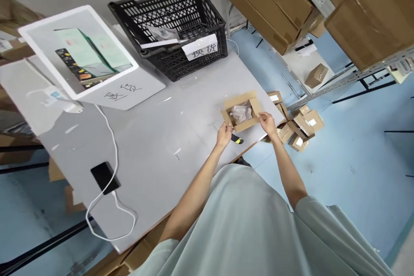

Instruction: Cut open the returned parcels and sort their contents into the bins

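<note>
A small cardboard box (246, 125) stands on the table with its top flaps spread. Inside it lies something wrapped in whitish clear plastic (241, 113), its kind hidden by the wrap. At the box's near left corner, my left hand (224, 135) pinches the cardboard. My right hand (268, 123) is closed on the flap at the right side. Just under the box, beside my left hand, rests a black and yellow tool (237, 139) that looks like a box cutter.
On the grey table (155, 151) are a black plastic crate (194, 67), a white bin (129, 95) and a phone (105, 177) with a white cable. Opened cartons (302, 127) lie on the blue floor beyond the right edge. Shelving with large boxes (268, 0) stands behind.
</note>
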### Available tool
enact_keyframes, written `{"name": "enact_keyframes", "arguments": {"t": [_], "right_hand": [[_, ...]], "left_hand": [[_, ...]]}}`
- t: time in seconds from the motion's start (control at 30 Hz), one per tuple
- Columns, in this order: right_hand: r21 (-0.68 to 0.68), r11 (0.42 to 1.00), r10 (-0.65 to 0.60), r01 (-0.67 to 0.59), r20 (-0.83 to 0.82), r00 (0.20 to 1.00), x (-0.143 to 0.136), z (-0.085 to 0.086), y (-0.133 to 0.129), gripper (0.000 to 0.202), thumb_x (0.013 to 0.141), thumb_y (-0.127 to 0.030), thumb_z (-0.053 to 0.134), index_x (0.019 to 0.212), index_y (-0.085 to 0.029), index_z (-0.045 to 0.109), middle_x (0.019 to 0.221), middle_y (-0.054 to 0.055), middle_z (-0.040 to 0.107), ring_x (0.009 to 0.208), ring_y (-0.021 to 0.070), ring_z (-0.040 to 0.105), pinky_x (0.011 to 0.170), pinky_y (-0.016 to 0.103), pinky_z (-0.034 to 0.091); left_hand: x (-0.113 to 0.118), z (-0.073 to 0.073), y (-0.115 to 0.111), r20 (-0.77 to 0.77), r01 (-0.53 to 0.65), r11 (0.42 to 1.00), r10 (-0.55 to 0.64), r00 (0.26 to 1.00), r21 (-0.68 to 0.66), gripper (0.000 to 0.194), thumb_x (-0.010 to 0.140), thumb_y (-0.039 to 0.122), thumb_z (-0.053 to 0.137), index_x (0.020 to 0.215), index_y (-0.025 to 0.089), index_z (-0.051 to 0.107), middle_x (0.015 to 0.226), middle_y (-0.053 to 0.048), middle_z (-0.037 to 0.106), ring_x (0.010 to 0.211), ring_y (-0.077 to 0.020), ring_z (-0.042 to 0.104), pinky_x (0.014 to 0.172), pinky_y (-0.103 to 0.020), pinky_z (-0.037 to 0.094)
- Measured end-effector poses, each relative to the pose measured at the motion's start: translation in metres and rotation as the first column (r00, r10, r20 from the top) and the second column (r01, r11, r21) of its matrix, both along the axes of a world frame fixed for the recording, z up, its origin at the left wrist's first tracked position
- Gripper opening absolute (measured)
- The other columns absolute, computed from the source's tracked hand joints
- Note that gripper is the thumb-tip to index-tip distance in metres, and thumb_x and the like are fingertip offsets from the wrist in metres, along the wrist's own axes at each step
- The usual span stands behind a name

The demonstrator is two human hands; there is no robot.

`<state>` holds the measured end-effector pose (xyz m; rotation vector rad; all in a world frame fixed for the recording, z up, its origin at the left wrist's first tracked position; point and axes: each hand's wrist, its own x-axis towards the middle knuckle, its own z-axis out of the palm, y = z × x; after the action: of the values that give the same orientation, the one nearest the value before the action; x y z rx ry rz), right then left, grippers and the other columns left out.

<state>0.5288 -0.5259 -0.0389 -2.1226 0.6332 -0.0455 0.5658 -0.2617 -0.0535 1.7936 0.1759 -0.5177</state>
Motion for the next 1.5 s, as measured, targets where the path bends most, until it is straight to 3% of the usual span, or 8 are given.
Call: {"name": "enact_keyframes", "arguments": {"t": [0.2, 0.37, 0.53, 0.77, 0.93, 1.13, 1.37, 1.5], "right_hand": [[-0.057, 0.934, -0.344, 0.352, 0.114, 0.932, -0.099, 0.028, 0.005, 0.065, 0.097, -0.073, 0.067, 0.133, -0.019, 0.072, 0.130, 0.020, 0.080, 0.122, 0.0364, 0.074, 0.116, 0.057, 0.060], [0.003, 0.875, -0.484, 0.485, 0.059, 0.873, -0.191, 0.046, 0.013, 0.078, 0.090, -0.083, 0.068, 0.136, -0.019, 0.074, 0.135, 0.021, 0.077, 0.117, 0.0349, 0.076, 0.108, 0.053, 0.064], [0.105, 0.795, -0.605, 0.597, 0.064, 0.794, -0.251, 0.049, 0.016, 0.076, 0.087, -0.089, 0.066, 0.125, -0.024, 0.069, 0.137, 0.020, 0.080, 0.108, 0.0310, 0.078, 0.093, 0.046, 0.067], [0.213, 0.693, -0.710, 0.689, 0.038, 0.703, -0.272, 0.032, -0.023, 0.070, 0.084, -0.083, 0.068, 0.123, -0.025, 0.064, 0.132, 0.019, 0.083, 0.099, 0.0293, 0.078, 0.088, 0.044, 0.065], [0.264, 0.619, -0.772, 0.740, 0.030, 0.635, -0.271, 0.015, -0.091, 0.071, 0.083, -0.081, 0.066, 0.124, -0.022, 0.065, 0.134, 0.021, 0.082, 0.104, 0.0311, 0.079, 0.091, 0.045, 0.067], [0.258, 0.563, -0.819, 0.785, 0.048, 0.571, -0.281, 0.005, -0.202, 0.063, 0.090, -0.070, 0.064, 0.130, -0.023, 0.068, 0.140, 0.020, 0.082, 0.123, 0.0330, 0.079, 0.105, 0.049, 0.066], [0.343, 0.523, -0.850, 0.780, 0.138, 0.509, -0.275, 0.000, -0.327, 0.082, 0.093, -0.072, 0.063, 0.152, -0.016, 0.065, 0.163, 0.026, 0.068, 0.148, 0.0349, 0.071, 0.120, 0.055, 0.064], [0.473, 0.406, -0.898, 0.782, 0.050, 0.436, -0.263, -0.001, -0.371, 0.081, 0.096, -0.065, 0.067, 0.163, -0.020, 0.061, 0.171, 0.023, 0.062, 0.152, 0.0331, 0.071, 0.118, 0.057, 0.067]], "left_hand": [[-0.050, 0.035, -0.001, 0.172, 0.231, 0.972, -0.236, 0.956, 0.050, 0.037, 0.117, 0.051, 0.051, 0.127, 0.023, 0.072, 0.122, -0.015, 0.084, 0.123, -0.0325, 0.080, 0.118, -0.048, 0.060], [-0.096, 0.055, -0.030, 0.293, 0.372, 0.928, -0.353, 0.888, -0.007, 0.065, 0.119, 0.054, 0.051, 0.174, 0.021, 0.056, 0.167, -0.022, 0.065, 0.161, -0.0370, 0.061, 0.139, -0.054, 0.045], [-0.137, 0.055, -0.056, 0.313, 0.541, 0.841, -0.518, 0.797, 0.012, 0.070, 0.114, 0.060, 0.064, 0.175, 0.024, 0.060, 0.173, -0.022, 0.054, 0.168, -0.0397, 0.054, 0.141, -0.056, 0.045], [-0.156, 0.040, -0.104, 0.307, 0.635, 0.766, -0.631, 0.713, 0.098, 0.059, 0.116, 0.056, 0.061, 0.166, 0.026, 0.066, 0.178, -0.019, 0.051, 0.167, -0.0394, 0.056, 0.139, -0.057, 0.048], [-0.140, 0.034, -0.189, 0.298, 0.663, 0.730, -0.678, 0.671, 0.167, 0.054, 0.114, 0.047, 0.060, 0.164, 0.026, 0.067, 0.174, -0.019, 0.056, 0.164, -0.0407, 0.058, 0.135, -0.060, 0.053], [-0.118, 0.039, -0.324, 0.289, 0.757, 0.620, -0.777, 0.559, 0.204, 0.051, 0.112, 0.039, 0.060, 0.160, 0.024, 0.070, 0.168, -0.019, 0.060, 0.157, -0.0401, 0.064, 0.135, -0.058, 0.053], [-0.082, 0.047, -0.483, 0.313, 0.809, 0.575, -0.796, 0.517, 0.126, 0.049, 0.105, 0.043, 0.077, 0.148, 0.021, 0.078, 0.162, -0.019, 0.063, 0.159, -0.0413, 0.062, 0.141, -0.053, 0.046], [-0.062, 0.054, -0.527, 0.326, 0.797, 0.589, -0.786, 0.525, 0.134, 0.054, 0.102, 0.039, 0.081, 0.152, 0.018, 0.074, 0.177, -0.021, 0.054, 0.173, -0.0452, 0.046, 0.146, -0.061, 0.036]]}}
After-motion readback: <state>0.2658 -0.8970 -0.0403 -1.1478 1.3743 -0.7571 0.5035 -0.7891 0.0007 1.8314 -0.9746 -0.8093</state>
